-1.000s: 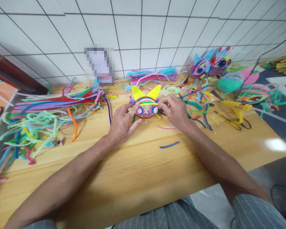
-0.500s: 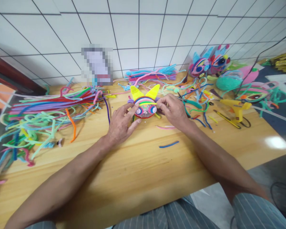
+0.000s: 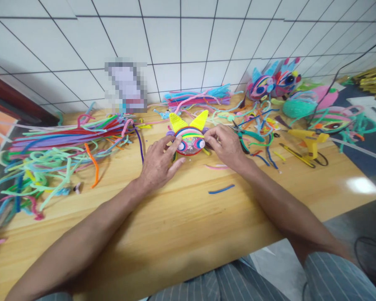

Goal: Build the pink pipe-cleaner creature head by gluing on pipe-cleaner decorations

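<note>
A round animal head (image 3: 190,143) made of pipe cleaners sits on the table between my hands. It has two yellow ears (image 3: 201,120), striped coloured bands over the front and two ringed eyes in pink, white and blue. My left hand (image 3: 159,161) steadies its left side, forefinger by the left eye and thumb stretched out below. At the right edge, my right hand (image 3: 224,144) pinches the end of a yellow pipe cleaner (image 3: 199,136) that lies across the bands above the eyes. The pinching fingertips partly cover that end.
Pipe cleaners (image 3: 65,138) are heaped on the left, with another bundle (image 3: 197,98) by the tiled wall. Right of my hands lie green-handled pliers (image 3: 252,136), a yellow glue gun (image 3: 310,140) and a yellow cutter (image 3: 296,155). Finished heads (image 3: 260,88) stand behind. A blue piece (image 3: 221,189) lies in front.
The view has shifted slightly. My right fingers have moved a little at the yellow pipe cleaner's end, while my left hand keeps its place on the head.
</note>
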`<state>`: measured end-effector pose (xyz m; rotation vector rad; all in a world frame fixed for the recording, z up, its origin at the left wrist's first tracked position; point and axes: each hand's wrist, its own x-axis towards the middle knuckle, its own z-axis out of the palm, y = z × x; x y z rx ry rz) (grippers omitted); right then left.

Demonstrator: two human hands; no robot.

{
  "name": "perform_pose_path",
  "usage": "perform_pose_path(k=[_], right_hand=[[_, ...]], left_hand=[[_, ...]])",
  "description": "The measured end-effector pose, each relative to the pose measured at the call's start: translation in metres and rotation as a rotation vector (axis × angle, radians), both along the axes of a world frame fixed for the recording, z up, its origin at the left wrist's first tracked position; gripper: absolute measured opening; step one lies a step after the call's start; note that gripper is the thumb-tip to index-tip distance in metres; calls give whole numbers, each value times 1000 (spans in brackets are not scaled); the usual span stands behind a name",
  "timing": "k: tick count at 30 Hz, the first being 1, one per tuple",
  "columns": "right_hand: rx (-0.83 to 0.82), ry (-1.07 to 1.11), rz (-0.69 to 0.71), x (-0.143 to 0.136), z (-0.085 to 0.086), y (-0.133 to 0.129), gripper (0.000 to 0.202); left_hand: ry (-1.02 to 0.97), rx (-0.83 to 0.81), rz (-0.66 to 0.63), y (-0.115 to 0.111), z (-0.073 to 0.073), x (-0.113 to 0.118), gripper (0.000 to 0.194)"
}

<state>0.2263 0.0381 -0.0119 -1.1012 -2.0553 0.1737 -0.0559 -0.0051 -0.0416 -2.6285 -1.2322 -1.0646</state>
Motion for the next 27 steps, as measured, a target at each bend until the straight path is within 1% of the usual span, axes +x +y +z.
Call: perform_pose_path(k=[3,7,16,19,22,25,27], right_hand=[[5,9,7,0,-1,1,13],[-12,-1,-6,0,-1,1,13],[10,14,-2,0,-5,3,15],[22,14,13,1,-2,3,15],[46,-15,17,2,9,-2,17],[96,-91,36,1,26,-14,19],[138,-153,61,-3,38,-26,22]], left_hand=[[-4,21,-3,0,0,0,66],[0,-14,-1,0,0,0,68],[6,-44,-7,2,-2,-1,70],[-9,-35,-13,2,-1,-1,70],[-62,27,-1,-2,9,-1,70],[-118,85,27,-10,27,1,62],[-123,95,33,-17,40,4,52]])
